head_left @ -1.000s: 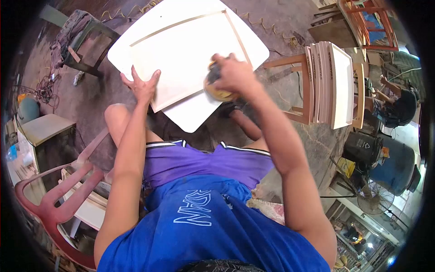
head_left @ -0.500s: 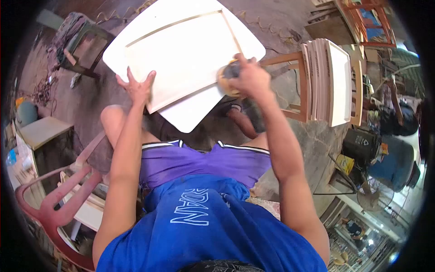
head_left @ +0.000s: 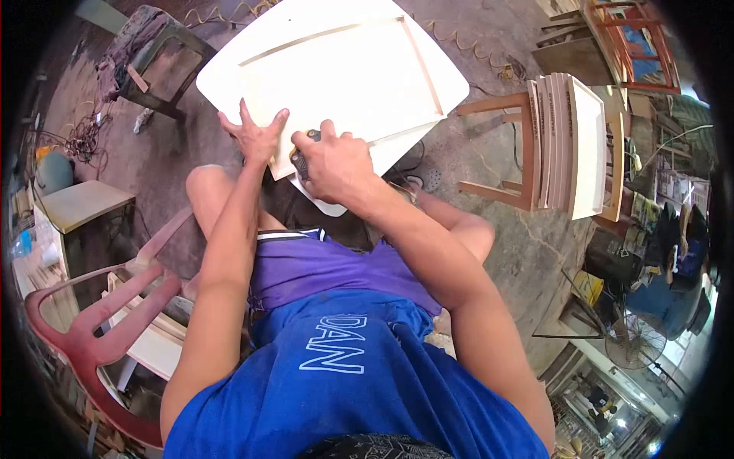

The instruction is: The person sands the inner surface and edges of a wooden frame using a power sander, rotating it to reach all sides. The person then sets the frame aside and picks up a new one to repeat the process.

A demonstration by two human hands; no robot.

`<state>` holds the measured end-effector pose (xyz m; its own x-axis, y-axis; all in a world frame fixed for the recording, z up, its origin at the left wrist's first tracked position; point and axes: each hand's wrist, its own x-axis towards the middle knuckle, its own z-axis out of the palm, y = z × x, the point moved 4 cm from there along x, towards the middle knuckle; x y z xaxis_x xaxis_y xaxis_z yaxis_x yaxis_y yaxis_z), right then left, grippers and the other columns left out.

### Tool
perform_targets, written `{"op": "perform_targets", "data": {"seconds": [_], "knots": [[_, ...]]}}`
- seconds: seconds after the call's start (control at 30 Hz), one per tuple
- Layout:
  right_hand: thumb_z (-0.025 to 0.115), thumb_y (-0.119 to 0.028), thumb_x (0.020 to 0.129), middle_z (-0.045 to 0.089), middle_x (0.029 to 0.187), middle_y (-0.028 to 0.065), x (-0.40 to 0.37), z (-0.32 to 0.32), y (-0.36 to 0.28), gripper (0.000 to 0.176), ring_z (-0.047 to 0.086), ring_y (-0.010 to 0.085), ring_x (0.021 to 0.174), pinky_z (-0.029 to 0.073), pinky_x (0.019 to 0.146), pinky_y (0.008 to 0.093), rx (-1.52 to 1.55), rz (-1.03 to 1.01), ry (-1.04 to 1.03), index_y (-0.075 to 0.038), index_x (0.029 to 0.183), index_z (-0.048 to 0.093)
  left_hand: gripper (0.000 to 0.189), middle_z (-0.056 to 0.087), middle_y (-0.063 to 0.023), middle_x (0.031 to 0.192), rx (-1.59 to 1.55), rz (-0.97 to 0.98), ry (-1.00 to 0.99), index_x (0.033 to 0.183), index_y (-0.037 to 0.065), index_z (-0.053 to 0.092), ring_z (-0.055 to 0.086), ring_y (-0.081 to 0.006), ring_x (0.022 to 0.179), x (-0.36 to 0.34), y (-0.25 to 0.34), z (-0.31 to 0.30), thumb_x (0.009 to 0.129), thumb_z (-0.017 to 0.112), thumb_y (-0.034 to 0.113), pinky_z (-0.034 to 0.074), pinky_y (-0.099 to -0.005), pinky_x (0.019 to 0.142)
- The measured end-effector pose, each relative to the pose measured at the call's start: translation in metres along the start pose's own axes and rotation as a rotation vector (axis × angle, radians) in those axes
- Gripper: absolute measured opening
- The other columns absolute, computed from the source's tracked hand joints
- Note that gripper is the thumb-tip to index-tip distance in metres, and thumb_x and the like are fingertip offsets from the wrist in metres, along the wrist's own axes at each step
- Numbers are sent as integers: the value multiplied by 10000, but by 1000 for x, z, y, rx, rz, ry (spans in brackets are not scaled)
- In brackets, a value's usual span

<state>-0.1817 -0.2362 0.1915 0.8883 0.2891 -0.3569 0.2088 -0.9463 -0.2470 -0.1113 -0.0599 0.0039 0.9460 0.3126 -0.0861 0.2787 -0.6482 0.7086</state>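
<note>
A pale, shallow wooden panel with a raised rim (head_left: 344,84) lies on a white table with rounded corners (head_left: 451,73). My left hand (head_left: 258,141) rests with fingers spread at the panel's near left corner. Close beside it, my right hand (head_left: 338,164) is wrapped round a black and yellow handheld sander (head_left: 299,164) at the panel's near edge. The hand and wrist cover much of the sander, so its underside is hidden.
Several similar panels (head_left: 547,145) stand stacked on a wooden chair (head_left: 521,153) to the right. At lower left is a red plastic chair (head_left: 95,344). A cloth-draped stool (head_left: 145,65) stands upper left. A coiled yellow hose (head_left: 462,47) lies on the floor behind the table.
My right hand has moved the sander left along the panel's near edge, from the right side to near my left hand. The left hand stays at the left corner. The view has shifted slightly.
</note>
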Motion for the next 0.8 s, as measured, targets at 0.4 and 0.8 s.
{"op": "perform_targets", "data": {"seconds": [0.4,0.8], "knots": [[771,-376,744,617,1356,239,-78,-72,217,795,683,434,1196,557,1009,531,-120,627,2,-242,1486,518,1102,41,-342,1669,11,9,37,1614,82,419,138,-558,1552,-3,-5,0,774,849,651,220,-614,1273],[814,-358,695,632,1307,175,-203,-62,241,840,674,418,1181,556,976,545,115,725,296,-290,1477,514,364,562,-186,1489,313,1010,-308,1276,55,705,475,-404,1422,-130,95,56,927,641,136,327,-638,1219]]}}
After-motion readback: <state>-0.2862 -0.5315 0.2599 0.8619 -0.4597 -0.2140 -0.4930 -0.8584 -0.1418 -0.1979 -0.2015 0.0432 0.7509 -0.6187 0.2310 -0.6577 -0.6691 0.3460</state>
